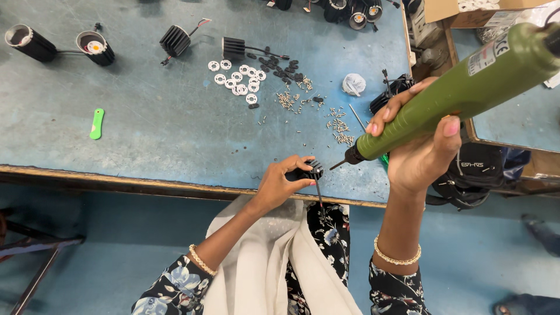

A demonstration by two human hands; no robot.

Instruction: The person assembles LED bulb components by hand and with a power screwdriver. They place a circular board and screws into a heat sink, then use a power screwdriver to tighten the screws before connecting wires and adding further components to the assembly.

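Observation:
My left hand (283, 182) grips a small black finned heat sink (312, 170) at the near edge of the blue table (146, 134); a thin wire hangs from the part over the edge. My right hand (417, 143) holds a green electric screwdriver (461, 90) tilted down to the left. Its bit tip (333, 167) hovers just right of the heat sink, a short gap apart.
White washers (238, 79), black spacers (280, 64) and several small screws (338, 125) lie scattered mid-table. Black finned lamp bodies (175, 39) and cylinders (29, 42) stand at the back. A green tool (97, 123) lies left. A black bag (475, 175) and cardboard boxes (461, 11) sit right.

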